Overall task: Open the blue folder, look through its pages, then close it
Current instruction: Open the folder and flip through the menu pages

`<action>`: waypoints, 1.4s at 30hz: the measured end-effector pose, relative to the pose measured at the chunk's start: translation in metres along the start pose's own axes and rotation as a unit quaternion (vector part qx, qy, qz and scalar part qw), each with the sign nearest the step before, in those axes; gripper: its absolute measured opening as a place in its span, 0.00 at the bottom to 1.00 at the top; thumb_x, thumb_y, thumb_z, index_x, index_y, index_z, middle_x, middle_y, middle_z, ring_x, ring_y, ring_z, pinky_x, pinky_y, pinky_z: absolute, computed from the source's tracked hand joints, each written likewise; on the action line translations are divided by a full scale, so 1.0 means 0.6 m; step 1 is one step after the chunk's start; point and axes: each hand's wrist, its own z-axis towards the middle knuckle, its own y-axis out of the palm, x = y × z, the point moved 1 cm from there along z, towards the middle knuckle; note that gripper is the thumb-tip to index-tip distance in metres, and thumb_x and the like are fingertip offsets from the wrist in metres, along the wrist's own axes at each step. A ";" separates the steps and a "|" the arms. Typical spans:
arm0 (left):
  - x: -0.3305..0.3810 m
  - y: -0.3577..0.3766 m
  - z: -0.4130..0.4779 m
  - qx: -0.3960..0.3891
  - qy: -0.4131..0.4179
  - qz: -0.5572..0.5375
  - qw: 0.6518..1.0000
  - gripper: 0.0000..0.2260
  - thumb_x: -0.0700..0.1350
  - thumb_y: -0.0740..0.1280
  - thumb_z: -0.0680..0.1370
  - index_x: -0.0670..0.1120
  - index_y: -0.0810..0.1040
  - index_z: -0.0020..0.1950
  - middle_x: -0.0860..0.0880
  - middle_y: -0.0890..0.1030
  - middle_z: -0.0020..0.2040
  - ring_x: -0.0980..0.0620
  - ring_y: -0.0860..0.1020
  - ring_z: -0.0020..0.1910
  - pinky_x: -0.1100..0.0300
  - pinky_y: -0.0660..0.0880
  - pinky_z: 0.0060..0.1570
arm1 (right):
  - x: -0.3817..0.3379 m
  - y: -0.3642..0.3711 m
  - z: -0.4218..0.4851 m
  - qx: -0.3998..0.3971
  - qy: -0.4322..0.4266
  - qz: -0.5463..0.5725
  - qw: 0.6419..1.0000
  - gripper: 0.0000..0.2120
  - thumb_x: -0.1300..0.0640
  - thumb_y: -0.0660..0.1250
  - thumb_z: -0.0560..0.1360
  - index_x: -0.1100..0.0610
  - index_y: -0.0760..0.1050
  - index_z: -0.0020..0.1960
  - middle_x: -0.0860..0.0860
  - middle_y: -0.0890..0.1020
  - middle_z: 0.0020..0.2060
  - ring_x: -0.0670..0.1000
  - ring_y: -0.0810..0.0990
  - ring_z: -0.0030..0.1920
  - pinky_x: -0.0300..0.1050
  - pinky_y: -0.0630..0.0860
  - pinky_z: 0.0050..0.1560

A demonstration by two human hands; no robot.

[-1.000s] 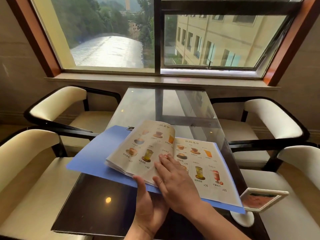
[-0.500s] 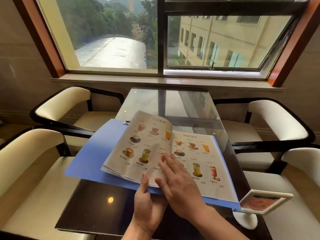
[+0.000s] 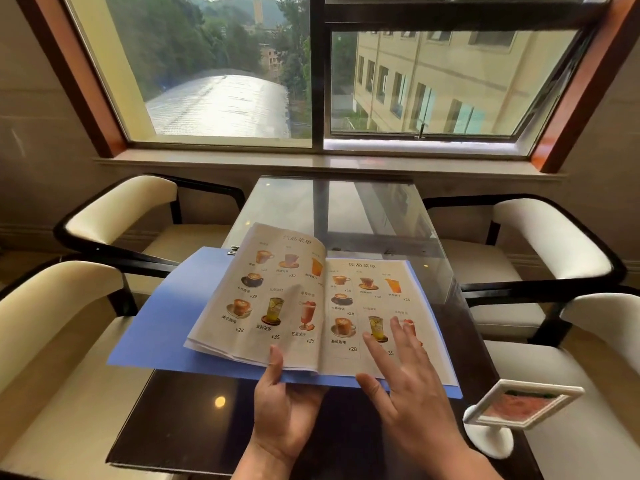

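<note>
Head view looks down on a dark glossy table (image 3: 194,420) set under a wide window (image 3: 311,71), with 4 cream-cushioned chairs around it, 2 on each side. On the near half of the table the blue folder (image 3: 162,320) lies open, its left cover spread flat and hanging past the table's left edge, its right cover showing only as a thin blue border beneath the paper. The pages (image 3: 294,306) inside are a drinks menu printed with cups, glasses and prices; the left stack arches upward near the spine, while the right page lies flatter. The left hand (image 3: 284,407) grasps the folder at its near edge close to the spine, thumb pressed on top of the left page's bottom corner and the fingers tucked out of sight beneath the cover. The right hand (image 3: 405,386) is released and flat, fingers spread over the lower part of the right page, fingertips across a printed drink; whether the palm touches the paper cannot be told. A small metal clip (image 3: 232,251) shows at the folder's far edge. Just to the right of the folder's near corner, a white sign stand (image 3: 519,407) with a reddish card stands on the table edge.
</note>
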 end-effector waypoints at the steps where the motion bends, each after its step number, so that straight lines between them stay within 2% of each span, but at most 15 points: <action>1: 0.001 -0.006 0.000 -0.013 0.002 0.001 1.000 0.24 0.55 0.60 0.79 0.48 0.72 0.73 0.38 0.79 0.68 0.35 0.77 0.67 0.35 0.73 0.64 | 0.002 -0.001 -0.002 0.000 0.005 0.000 1.000 0.32 0.27 0.40 0.71 0.31 0.41 0.74 0.45 0.37 0.79 0.46 0.30 0.77 0.47 0.41 0.78; 7: 0.002 -0.007 0.004 -0.028 -0.011 -0.013 0.999 0.25 0.56 0.61 0.79 0.47 0.72 0.74 0.39 0.78 0.69 0.35 0.78 0.66 0.35 0.78 0.59 | 0.013 -0.006 -0.006 0.000 0.033 -0.017 0.999 0.34 0.25 0.37 0.69 0.30 0.43 0.74 0.46 0.34 0.78 0.48 0.32 0.78 0.46 0.39 0.76; 10: 0.004 -0.007 0.002 -0.030 -0.015 -0.026 0.999 0.25 0.56 0.59 0.80 0.46 0.72 0.74 0.39 0.79 0.69 0.35 0.78 0.65 0.35 0.79 0.56 | 0.018 -0.005 -0.006 -0.004 0.046 -0.023 0.999 0.35 0.25 0.37 0.70 0.32 0.50 0.76 0.49 0.40 0.80 0.50 0.36 0.79 0.48 0.41 0.78; 14: 0.007 -0.022 0.004 -0.032 -0.020 -0.036 0.999 0.24 0.57 0.60 0.80 0.47 0.74 0.73 0.38 0.78 0.69 0.34 0.77 0.66 0.33 0.77 0.60 | 0.023 -0.009 0.001 -0.007 0.078 -0.008 0.997 0.38 0.26 0.37 0.71 0.37 0.56 0.77 0.51 0.48 0.81 0.54 0.40 0.80 0.53 0.42 0.79; 18: 0.011 -0.033 0.004 -0.027 -0.019 -0.036 0.999 0.25 0.57 0.60 0.80 0.48 0.71 0.74 0.39 0.77 0.71 0.34 0.75 0.68 0.34 0.71 0.64 | 0.031 -0.007 0.011 -0.008 0.120 0.029 0.992 0.35 0.30 0.47 0.74 0.41 0.56 0.78 0.53 0.47 0.81 0.58 0.41 0.80 0.57 0.44 0.78; 21: 0.014 -0.040 0.004 -0.026 -0.013 -0.036 0.999 0.26 0.56 0.60 0.79 0.48 0.70 0.75 0.39 0.76 0.72 0.34 0.75 0.69 0.34 0.71 0.63 | 0.042 0.000 0.015 0.010 0.149 0.099 0.984 0.33 0.37 0.61 0.77 0.43 0.56 0.79 0.53 0.48 0.81 0.59 0.49 0.79 0.59 0.56 0.76; 23: 0.016 -0.045 0.003 -0.025 -0.015 -0.036 0.999 0.26 0.56 0.61 0.79 0.48 0.70 0.75 0.39 0.76 0.72 0.34 0.75 0.69 0.35 0.72 0.62 | 0.048 0.005 0.021 0.021 0.173 0.152 0.973 0.35 0.40 0.67 0.75 0.43 0.57 0.78 0.54 0.52 0.81 0.57 0.57 0.78 0.58 0.64 0.72; 25: 0.019 -0.052 0.004 -0.028 -0.015 -0.039 0.999 0.26 0.56 0.61 0.79 0.48 0.70 0.75 0.39 0.76 0.72 0.34 0.75 0.69 0.35 0.73 0.60 | 0.052 0.010 0.033 0.033 0.201 0.200 0.958 0.33 0.43 0.71 0.73 0.43 0.62 0.74 0.53 0.66 0.75 0.55 0.67 0.73 0.58 0.72 0.65; 27: 0.023 -0.058 0.004 -0.027 -0.012 -0.041 0.999 0.25 0.56 0.61 0.79 0.49 0.70 0.75 0.39 0.76 0.72 0.34 0.75 0.68 0.34 0.76 0.59 | 0.057 0.017 0.046 0.051 0.242 0.265 0.932 0.30 0.47 0.74 0.71 0.48 0.66 0.69 0.47 0.79 0.57 0.52 0.80 0.56 0.57 0.78 0.56; 29: 0.025 -0.065 0.007 -0.025 -0.013 -0.045 0.999 0.24 0.56 0.62 0.79 0.49 0.71 0.74 0.39 0.77 0.71 0.33 0.76 0.67 0.34 0.78 0.57 | 0.064 0.028 0.056 0.054 0.286 0.337 0.895 0.32 0.52 0.77 0.71 0.54 0.67 0.70 0.42 0.80 0.44 0.44 0.81 0.43 0.49 0.81 0.44; 31: 0.027 -0.074 0.010 -0.016 -0.014 -0.042 0.999 0.24 0.55 0.61 0.79 0.50 0.72 0.74 0.39 0.77 0.71 0.33 0.76 0.67 0.34 0.77 0.57 | 0.072 0.042 0.065 0.053 0.311 0.383 0.868 0.26 0.53 0.78 0.70 0.55 0.74 0.65 0.48 0.85 0.43 0.46 0.84 0.39 0.42 0.80 0.35; 33: 0.029 -0.083 0.015 -0.008 -0.016 -0.040 0.999 0.23 0.55 0.61 0.80 0.49 0.72 0.73 0.39 0.77 0.71 0.33 0.76 0.67 0.33 0.75 0.58 | 0.078 0.057 0.074 0.063 0.316 0.407 0.855 0.14 0.55 0.78 0.70 0.53 0.80 0.53 0.52 0.87 0.44 0.48 0.87 0.39 0.45 0.84 0.35; 34: 0.030 -0.087 0.017 -0.002 -0.018 -0.041 0.999 0.23 0.56 0.61 0.80 0.49 0.73 0.73 0.39 0.77 0.71 0.33 0.76 0.67 0.33 0.74 0.59 | 0.081 0.062 0.079 0.073 0.314 0.410 0.853 0.12 0.55 0.78 0.70 0.53 0.80 0.51 0.51 0.87 0.43 0.49 0.87 0.39 0.48 0.85 0.37; 36: 0.029 -0.095 0.023 0.013 -0.025 -0.046 0.999 0.23 0.56 0.62 0.79 0.48 0.73 0.72 0.38 0.77 0.70 0.32 0.77 0.66 0.32 0.73 0.59 | 0.085 0.069 0.088 0.094 0.303 0.404 0.858 0.13 0.56 0.78 0.70 0.52 0.79 0.52 0.49 0.87 0.42 0.49 0.87 0.39 0.52 0.86 0.39; 42: 0.020 -0.112 0.049 0.087 -0.026 -0.061 0.994 0.21 0.55 0.60 0.81 0.47 0.74 0.71 0.38 0.82 0.64 0.33 0.79 0.63 0.34 0.74 0.57 | 0.084 0.086 0.118 0.111 0.273 0.379 0.877 0.16 0.51 0.77 0.71 0.49 0.76 0.55 0.46 0.85 0.44 0.47 0.85 0.41 0.47 0.84 0.37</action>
